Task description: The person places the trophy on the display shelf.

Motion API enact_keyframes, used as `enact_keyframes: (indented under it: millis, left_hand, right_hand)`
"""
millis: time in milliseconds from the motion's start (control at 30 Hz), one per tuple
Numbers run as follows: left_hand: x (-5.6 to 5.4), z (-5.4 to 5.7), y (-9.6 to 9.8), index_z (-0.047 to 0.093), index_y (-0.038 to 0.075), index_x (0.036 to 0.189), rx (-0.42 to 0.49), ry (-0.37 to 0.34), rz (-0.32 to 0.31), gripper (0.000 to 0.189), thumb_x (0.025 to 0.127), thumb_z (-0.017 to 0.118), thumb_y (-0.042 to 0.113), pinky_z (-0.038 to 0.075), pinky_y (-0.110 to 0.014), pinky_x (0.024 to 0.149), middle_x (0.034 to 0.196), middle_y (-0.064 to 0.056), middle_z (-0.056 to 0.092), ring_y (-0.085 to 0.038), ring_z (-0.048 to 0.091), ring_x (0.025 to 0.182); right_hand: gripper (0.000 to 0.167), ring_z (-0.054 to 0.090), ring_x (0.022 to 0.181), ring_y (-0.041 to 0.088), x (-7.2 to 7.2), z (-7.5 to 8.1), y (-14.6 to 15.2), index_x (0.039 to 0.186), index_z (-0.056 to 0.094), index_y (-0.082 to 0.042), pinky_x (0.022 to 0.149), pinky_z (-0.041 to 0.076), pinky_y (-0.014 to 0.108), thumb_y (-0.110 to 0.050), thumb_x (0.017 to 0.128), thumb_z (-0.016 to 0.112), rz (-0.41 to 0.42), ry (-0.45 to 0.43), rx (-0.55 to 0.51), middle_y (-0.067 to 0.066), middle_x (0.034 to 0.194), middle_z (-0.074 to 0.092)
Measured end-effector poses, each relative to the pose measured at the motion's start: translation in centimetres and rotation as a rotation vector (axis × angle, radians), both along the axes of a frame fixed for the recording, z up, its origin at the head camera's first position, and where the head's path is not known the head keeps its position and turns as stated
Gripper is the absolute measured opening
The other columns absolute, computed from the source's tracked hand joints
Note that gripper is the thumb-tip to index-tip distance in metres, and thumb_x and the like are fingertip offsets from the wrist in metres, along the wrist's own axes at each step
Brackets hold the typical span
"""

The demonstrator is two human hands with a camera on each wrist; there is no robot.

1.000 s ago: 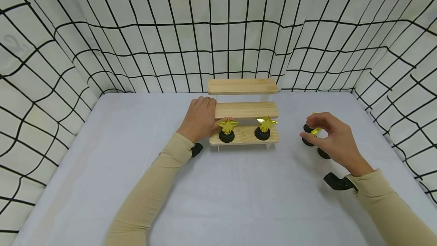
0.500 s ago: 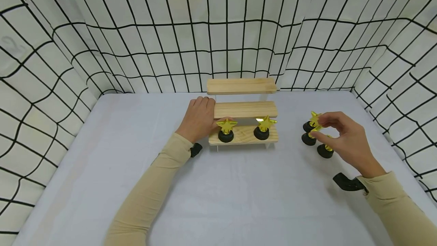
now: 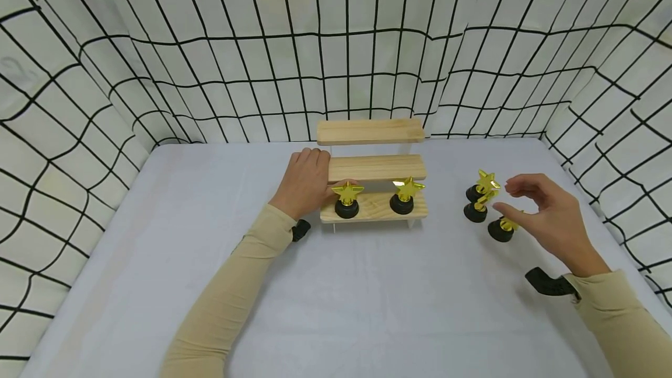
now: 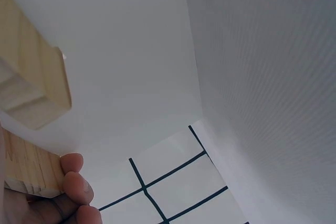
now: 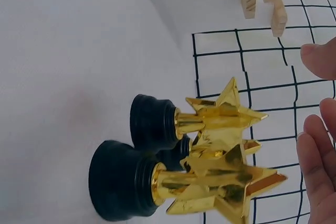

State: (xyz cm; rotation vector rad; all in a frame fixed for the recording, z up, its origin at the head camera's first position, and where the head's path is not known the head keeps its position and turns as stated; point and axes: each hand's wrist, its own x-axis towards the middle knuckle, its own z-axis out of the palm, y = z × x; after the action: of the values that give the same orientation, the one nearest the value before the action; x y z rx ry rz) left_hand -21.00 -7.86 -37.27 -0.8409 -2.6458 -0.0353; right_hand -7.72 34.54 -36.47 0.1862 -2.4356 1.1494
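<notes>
Before a black-gridded white wall [image 3: 210, 57], the left hand [image 3: 303, 184] grips a three-tiered pale wooden stand [image 3: 370, 132]; two gold star trophies [image 3: 347, 192] on round black bases fill its lowest tier's ends. Three matching trophies [image 3: 475, 213] stand vertical, stars up, on the white tabletop [image 3: 367, 296] beside the right hand [image 3: 556, 220], its fingers parted, holding nothing.

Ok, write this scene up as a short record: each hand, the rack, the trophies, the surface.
Left hand: grips the left end of the middle shelf
Right hand: fingers and thumb apart, holding nothing, beside the trophies on the table
Rack: three wooden tiers, top shelf to bottom shelf
Trophies on rack: two, left one and right one, upright on the bottom shelf
Trophies on table: three, upright, right of the rack
Trophy look: gold star, black base
Surface: white table
</notes>
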Motion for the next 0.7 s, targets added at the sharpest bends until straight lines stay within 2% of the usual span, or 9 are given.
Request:
enact_keyframes:
  millis: [133,367,567,700]
  left_hand:
    - [0.0,0.0,0.0,0.057,-0.002,0.115,0.006,-0.01,0.006,0.061,0.095,0.069,0.055,0.044,-0.042,0.086,0.1,-0.014,0.063,-0.03,0.053,0.092]
    - [0.0,0.0,0.1,0.057,-0.002,0.116,0.001,-0.021,0.009,0.061,0.091,0.076,0.05,0.044,-0.042,0.087,0.101,-0.014,0.063,-0.03,0.053,0.093]
    - [0.0,0.0,0.1,0.057,-0.002,0.118,-0.004,-0.024,0.012,0.064,0.085,0.083,0.046,0.044,-0.042,0.087,0.103,-0.015,0.063,-0.03,0.053,0.094]
    - [0.0,0.0,0.1,0.057,-0.002,0.118,-0.002,-0.014,0.007,0.064,0.087,0.08,0.048,0.044,-0.042,0.086,0.103,-0.015,0.063,-0.03,0.053,0.094]
  right_hand:
    - [0.053,0.062,0.096,-0.007,0.2,-0.4,0.6,0.118,0.065,0.0,0.094,0.044,0.0,0.012,0.071,0.087,-0.022,-0.021,-0.004,-0.015,0.106,0.064]
    - [0.052,0.062,0.095,-0.005,0.4,-1.4,1.3,0.119,0.064,-0.002,0.092,0.044,0.001,0.008,0.074,0.087,-0.054,-0.052,-0.017,-0.016,0.107,0.064]
    - [0.052,0.063,0.096,-0.006,0.7,-2.3,1.9,0.122,0.063,-0.004,0.091,0.044,0.001,0.0,0.077,0.089,-0.072,-0.123,-0.03,-0.015,0.108,0.065]
    - [0.054,0.061,0.098,-0.006,0.8,-2.9,2.2,0.125,0.062,-0.006,0.092,0.042,-0.001,-0.005,0.078,0.09,-0.08,-0.161,-0.002,-0.019,0.111,0.062]
